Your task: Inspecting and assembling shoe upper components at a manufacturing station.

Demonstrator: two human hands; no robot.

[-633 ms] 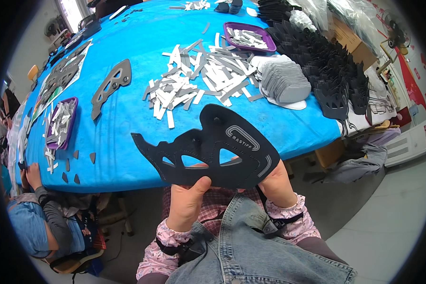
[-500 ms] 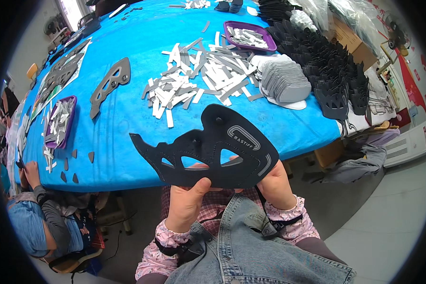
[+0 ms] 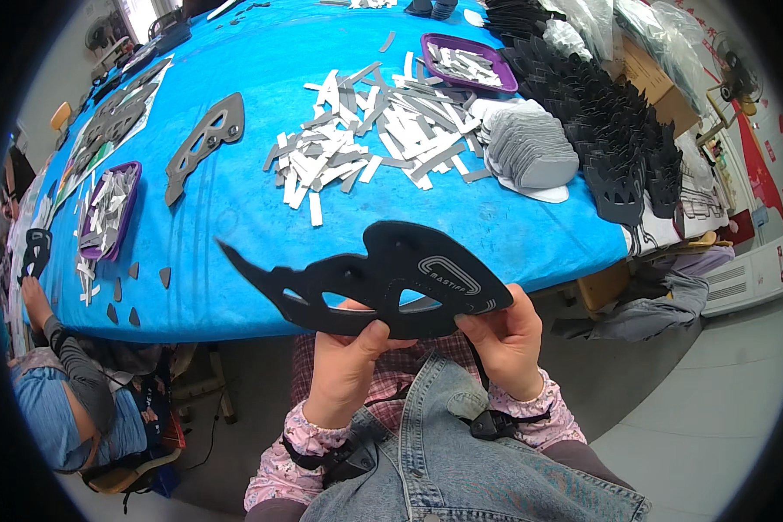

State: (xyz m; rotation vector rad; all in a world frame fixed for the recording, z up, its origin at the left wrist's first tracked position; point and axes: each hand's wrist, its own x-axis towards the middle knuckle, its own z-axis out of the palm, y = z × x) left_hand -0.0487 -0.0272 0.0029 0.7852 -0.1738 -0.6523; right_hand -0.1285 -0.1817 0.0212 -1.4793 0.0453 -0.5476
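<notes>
Above the table's near edge I hold up a black flat panel (image 3: 379, 277) with a wavy outline, window-like cut-outs and pale line markings at its right end. My left hand (image 3: 343, 365) pinches its lower edge near the middle, thumb in front and fingers behind. At the right end my right hand (image 3: 508, 346) grips the same panel, its thumb pressed on the lower edge. The panel's pointed tip rises toward the left. Fingers behind the panel are mostly hidden.
Grey and white strips (image 3: 365, 130) lie heaped on the blue table cover (image 3: 226, 287). Around them are a purple tray (image 3: 511, 83), stacked grey oval pads (image 3: 531, 143), piled black panels (image 3: 616, 174), a grey panel (image 3: 204, 143) and another purple tray (image 3: 130, 217). At the left, a co-worker's hand (image 3: 35, 300) holds a black piece.
The black panel has tilted back and dropped slightly. My right thumb has come round to its front face. The co-worker's hand at the left has moved farther onto the table.
</notes>
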